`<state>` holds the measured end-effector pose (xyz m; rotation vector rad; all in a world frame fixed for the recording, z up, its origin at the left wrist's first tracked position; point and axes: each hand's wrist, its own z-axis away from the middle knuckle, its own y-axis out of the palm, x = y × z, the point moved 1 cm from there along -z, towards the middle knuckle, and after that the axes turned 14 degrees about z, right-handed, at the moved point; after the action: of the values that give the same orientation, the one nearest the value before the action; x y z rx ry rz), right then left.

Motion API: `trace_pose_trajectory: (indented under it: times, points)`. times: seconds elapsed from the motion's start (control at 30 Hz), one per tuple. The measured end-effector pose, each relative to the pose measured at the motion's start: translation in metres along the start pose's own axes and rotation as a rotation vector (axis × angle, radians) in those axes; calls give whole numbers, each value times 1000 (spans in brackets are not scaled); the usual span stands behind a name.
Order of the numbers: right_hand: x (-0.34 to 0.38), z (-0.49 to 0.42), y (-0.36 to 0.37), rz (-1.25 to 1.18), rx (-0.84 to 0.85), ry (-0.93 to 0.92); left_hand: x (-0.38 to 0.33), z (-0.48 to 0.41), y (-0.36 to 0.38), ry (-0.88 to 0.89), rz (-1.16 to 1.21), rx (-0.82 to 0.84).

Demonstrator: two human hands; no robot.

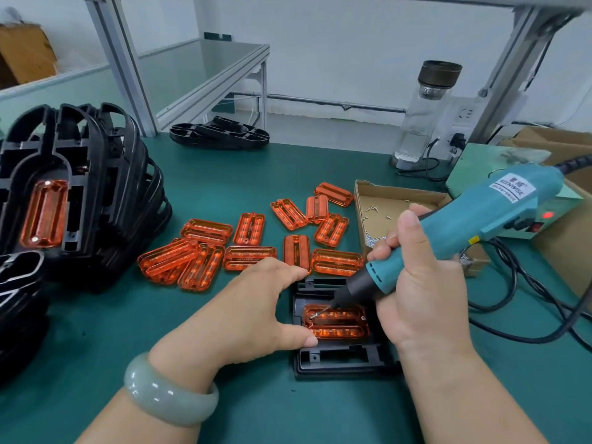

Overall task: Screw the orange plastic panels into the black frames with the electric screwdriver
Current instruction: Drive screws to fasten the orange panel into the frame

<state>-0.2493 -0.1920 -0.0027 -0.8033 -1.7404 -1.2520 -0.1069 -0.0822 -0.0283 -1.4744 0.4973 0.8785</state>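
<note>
My left hand [256, 302] grips the black frame [339, 363]; my right hand [423, 293] grips the electric screwdriver [480, 219]. Step: 1 screw [317, 313] at the orange panel [339, 325]. Next: align, then drive.

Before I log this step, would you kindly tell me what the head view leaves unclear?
In the head view:
Black frame: right side hidden by the right hand.
Screw at the screwdriver tip: too small to tell whether seated in the orange panel.
Screws in the cardboard box: too small to count.
</note>
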Motion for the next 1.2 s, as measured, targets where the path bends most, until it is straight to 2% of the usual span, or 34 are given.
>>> trace_pose_trajectory:
  times: [0.33, 0.8, 1.2]
  points:
    - [4, 5, 4, 70, 60, -88, -3, 0, 0, 7, -3, -2]
    - [7, 7, 24, 114, 331, -177, -2, -2, 2, 10, 13, -35]
    - [6, 4, 44, 205, 727, -159, -2, -3, 2, 58, 33, -29]
